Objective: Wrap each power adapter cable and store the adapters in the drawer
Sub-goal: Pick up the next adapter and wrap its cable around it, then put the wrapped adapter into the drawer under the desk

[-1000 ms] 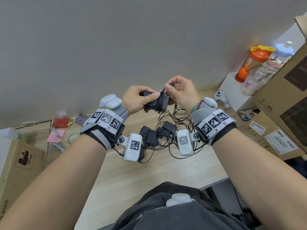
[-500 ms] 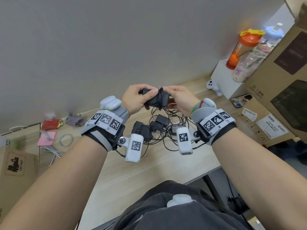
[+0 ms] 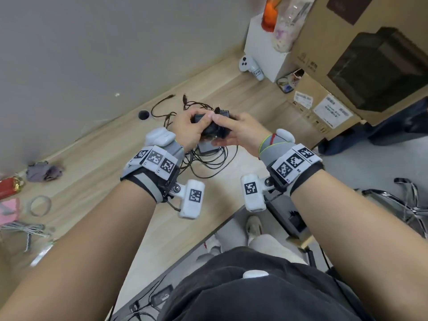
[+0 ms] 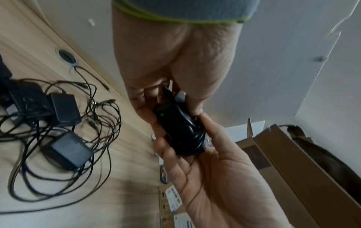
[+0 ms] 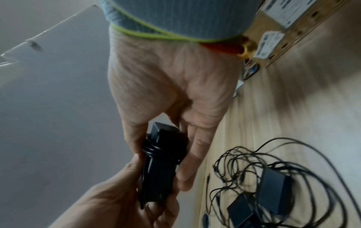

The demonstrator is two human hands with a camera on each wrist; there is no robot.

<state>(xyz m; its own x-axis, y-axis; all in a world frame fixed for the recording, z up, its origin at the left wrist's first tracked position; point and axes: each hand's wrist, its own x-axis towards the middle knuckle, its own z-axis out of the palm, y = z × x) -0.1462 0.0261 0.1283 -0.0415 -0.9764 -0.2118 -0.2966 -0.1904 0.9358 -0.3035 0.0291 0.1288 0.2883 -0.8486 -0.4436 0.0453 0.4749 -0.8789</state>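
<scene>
Both hands hold one black power adapter (image 3: 214, 127) above the wooden desk (image 3: 111, 181), its cable wound in tight turns around the body. My left hand (image 3: 199, 126) grips one end, thumb on top and fingers beneath. My right hand (image 3: 228, 132) pinches the wrapped end between thumb and fingers. The left wrist view shows the adapter (image 4: 179, 131) between the left hand (image 4: 171, 114) and the right palm. In the right wrist view the coils sit on the adapter (image 5: 160, 169) inside the right hand (image 5: 160, 162). Loose adapters (image 3: 208, 149) lie tangled in cables below. No drawer is in view.
Cardboard boxes (image 3: 361, 56) and a white box (image 3: 266, 49) with bottles stand at the right. A white controller (image 3: 249, 66) lies by them, and a cable hole (image 3: 144, 115) is near the wall. Cloth, a tape ring (image 3: 40, 206) and small items lie left. The desk edge runs diagonally by my lap.
My right hand let go of the cable end it pinched above the adapter and now holds the wrapped body. Both hands came lower over the pile, and the view tilted down.
</scene>
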